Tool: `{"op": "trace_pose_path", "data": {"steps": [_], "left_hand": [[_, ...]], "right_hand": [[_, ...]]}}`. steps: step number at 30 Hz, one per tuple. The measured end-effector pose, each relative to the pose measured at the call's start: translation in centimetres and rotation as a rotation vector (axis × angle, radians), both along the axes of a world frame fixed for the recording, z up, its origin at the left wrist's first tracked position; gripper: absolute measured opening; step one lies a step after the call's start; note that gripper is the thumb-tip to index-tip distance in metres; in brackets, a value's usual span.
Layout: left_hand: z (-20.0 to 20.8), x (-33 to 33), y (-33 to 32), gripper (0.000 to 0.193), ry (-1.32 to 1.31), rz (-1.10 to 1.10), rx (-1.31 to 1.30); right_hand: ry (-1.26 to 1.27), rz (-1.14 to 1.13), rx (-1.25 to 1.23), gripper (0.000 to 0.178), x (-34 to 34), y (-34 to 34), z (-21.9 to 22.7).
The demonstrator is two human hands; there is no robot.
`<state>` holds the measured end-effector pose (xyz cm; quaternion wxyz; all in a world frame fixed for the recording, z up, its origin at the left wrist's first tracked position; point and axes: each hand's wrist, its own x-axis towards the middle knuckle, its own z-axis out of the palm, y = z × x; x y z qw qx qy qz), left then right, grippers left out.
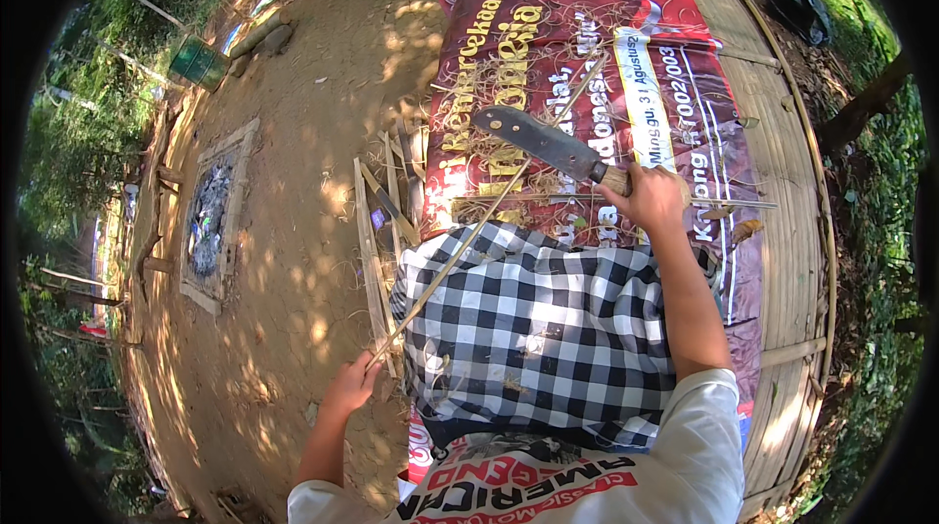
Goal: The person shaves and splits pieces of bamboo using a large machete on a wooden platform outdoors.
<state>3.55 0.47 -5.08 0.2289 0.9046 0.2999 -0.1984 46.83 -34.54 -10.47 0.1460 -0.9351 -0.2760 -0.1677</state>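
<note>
My right hand (pixel 653 199) is wrapped round the wooden handle of a broad-bladed machete (pixel 538 141), its dark blade pointing left and away from me. At lower left, my left hand (pixel 352 385) grips the near end of a long thin bamboo strip (pixel 468 242). The strip runs diagonally up to the right and passes under the blade, which lies across it; whether the edge touches it I cannot tell. A black-and-white checked cloth (pixel 548 314) covers my lap. Thin curled shavings (pixel 577 35) lie scattered over the red printed banner (pixel 704 104) in front of me.
The banner lies on a bamboo-slat platform (pixel 782 231). Split bamboo pieces (pixel 377 231) lean at its left edge. On the dirt floor (pixel 323 133) at left is a framed ash pit (pixel 210 216); a green bin (pixel 198 63) stands beyond it. A black plastic bag (pixel 797 8) sits far right.
</note>
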Motion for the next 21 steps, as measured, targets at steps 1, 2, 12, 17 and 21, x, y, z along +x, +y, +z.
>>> {"op": "trace_pose_path", "data": {"steps": [1, 2, 12, 17, 21], "left_hand": [[0.2, -0.8, 0.0, 0.029, 0.103, 0.023, 0.047], [-0.1, -1.4, -0.3, 0.031, 0.108, 0.040, 0.029], [-4.2, -4.4, -1.5, 0.024, -0.113, -0.066, 0.041], [-5.3, -11.0, 1.2, 0.020, -0.014, -0.067, 0.075], [-6.1, -14.1, 1.4, 0.021, -0.052, -0.035, 0.010]], "right_hand": [[0.073, 0.005, -0.008, 0.061, -1.0, 0.8, 0.2], [0.088, 0.035, -0.003, 0.061, -1.6, 1.4, 0.1], [-0.086, 0.536, 0.041, 0.065, -4.5, 2.9, -0.2], [0.136, -0.140, 0.005, 0.062, 2.6, -2.2, 0.7], [0.290, -0.592, 0.352, 0.066, 4.5, -7.3, 0.0]]}}
